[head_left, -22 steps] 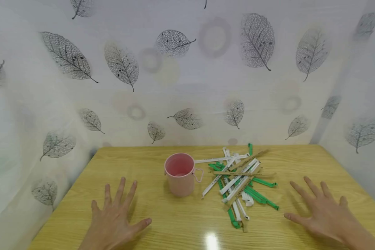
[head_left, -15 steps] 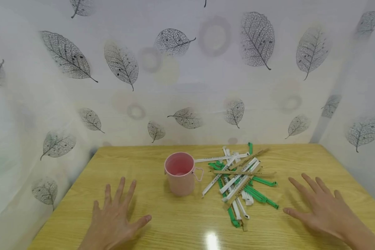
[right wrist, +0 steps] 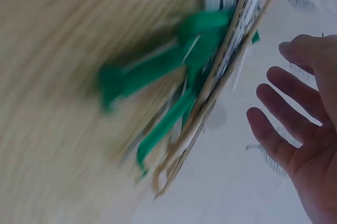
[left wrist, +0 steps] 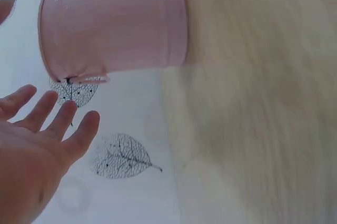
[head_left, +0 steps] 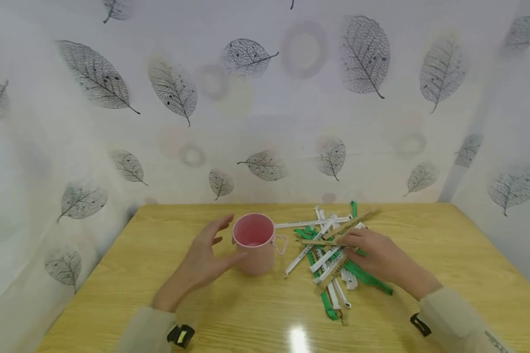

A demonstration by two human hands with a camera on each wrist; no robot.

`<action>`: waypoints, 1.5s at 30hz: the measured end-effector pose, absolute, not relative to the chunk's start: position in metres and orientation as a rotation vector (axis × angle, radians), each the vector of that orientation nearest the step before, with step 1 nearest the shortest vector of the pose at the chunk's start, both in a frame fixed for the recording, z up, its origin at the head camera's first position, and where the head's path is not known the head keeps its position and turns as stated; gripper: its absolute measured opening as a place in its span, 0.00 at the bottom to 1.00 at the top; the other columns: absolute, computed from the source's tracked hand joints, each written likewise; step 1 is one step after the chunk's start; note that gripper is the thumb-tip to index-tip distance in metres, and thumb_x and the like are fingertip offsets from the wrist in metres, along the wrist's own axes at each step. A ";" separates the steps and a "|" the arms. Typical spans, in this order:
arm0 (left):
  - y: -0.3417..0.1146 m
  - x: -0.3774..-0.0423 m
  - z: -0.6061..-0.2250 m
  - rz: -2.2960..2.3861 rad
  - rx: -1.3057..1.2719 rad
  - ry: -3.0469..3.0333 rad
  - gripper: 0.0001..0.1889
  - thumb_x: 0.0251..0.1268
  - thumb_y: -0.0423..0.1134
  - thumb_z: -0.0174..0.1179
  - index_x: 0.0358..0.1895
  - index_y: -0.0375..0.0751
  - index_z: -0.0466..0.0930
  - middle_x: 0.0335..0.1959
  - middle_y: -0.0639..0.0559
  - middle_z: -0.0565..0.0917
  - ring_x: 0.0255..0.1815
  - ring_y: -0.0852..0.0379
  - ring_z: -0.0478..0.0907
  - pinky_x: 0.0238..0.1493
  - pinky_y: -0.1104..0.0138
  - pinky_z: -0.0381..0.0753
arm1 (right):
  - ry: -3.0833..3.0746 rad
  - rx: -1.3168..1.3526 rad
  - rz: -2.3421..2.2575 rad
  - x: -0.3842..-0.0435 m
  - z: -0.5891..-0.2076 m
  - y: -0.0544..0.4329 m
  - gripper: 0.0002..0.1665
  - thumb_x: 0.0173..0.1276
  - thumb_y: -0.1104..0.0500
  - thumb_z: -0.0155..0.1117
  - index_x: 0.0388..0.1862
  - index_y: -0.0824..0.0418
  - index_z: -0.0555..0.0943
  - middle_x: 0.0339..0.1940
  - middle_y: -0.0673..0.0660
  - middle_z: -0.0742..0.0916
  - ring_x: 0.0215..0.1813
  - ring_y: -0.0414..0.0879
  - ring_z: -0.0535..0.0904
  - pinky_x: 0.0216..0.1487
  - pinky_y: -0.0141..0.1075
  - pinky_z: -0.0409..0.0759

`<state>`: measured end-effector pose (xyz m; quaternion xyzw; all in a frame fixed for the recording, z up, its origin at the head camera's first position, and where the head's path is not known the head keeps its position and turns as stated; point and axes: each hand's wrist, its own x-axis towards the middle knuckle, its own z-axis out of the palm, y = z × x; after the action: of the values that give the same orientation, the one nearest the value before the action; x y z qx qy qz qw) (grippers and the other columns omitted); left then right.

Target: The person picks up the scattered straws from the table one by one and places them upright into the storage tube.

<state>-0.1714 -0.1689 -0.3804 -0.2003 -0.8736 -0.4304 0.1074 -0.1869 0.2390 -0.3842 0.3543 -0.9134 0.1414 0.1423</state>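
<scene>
A pink pail-shaped cup (head_left: 256, 257) with small wire handles stands upright on the table. My left hand (head_left: 200, 260) is at its left side, fingers spread and bent a little, the thumb overlapping the cup's front. In the left wrist view a gap shows between those fingers (left wrist: 79, 132) and the cup wall. To the right of the cup lies a loose, crisscrossed pile of slim wrapped straws (head_left: 327, 264), white, brown and green. Over the pile's right part is my right hand (head_left: 375, 255). The right wrist view shows its fingers (right wrist: 274, 134) apart from the straws, holding nothing.
The wooden table (head_left: 159, 230) carries the cup and pile near its middle and right. Behind it and along both sides hangs a pale curtain (head_left: 269, 113) printed with dark leaves. Each wrist wears a dark strap (head_left: 181, 336) over a light sleeve.
Both hands have left their flat, spread place at the table's sides and moved inward. The left has come to the cup, the right over the straws. Cup and pile look unmoved.
</scene>
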 end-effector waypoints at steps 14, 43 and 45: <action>-0.151 -0.200 -0.391 -1.570 -0.520 -2.671 0.48 0.54 0.51 0.78 0.77 0.49 0.63 0.72 0.47 0.72 0.69 0.43 0.75 0.60 0.57 0.84 | -2.708 1.160 0.392 -0.225 -0.402 0.185 0.18 0.68 0.66 0.68 0.57 0.58 0.86 0.44 0.51 0.88 0.43 0.43 0.83 0.41 0.36 0.84; -0.148 -0.192 -0.403 -1.730 -0.521 -2.624 0.44 0.53 0.47 0.78 0.73 0.57 0.63 0.66 0.50 0.74 0.61 0.46 0.78 0.54 0.59 0.83 | -2.337 1.269 0.543 -0.235 -0.358 0.183 0.19 0.62 0.75 0.70 0.51 0.65 0.85 0.39 0.55 0.88 0.36 0.41 0.83 0.36 0.32 0.84; -0.147 -0.193 -0.402 -1.732 -0.509 -2.626 0.44 0.53 0.48 0.78 0.72 0.59 0.63 0.65 0.52 0.74 0.62 0.46 0.78 0.54 0.58 0.83 | -2.228 1.291 0.559 -0.239 -0.346 0.184 0.20 0.58 0.76 0.73 0.49 0.65 0.85 0.39 0.55 0.88 0.35 0.42 0.84 0.34 0.32 0.84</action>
<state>-0.1930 -0.1468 -0.4023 -0.1597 -0.8238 -0.5435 -0.0227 -0.2390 0.1839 -0.3459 0.4743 -0.8186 0.2052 0.2506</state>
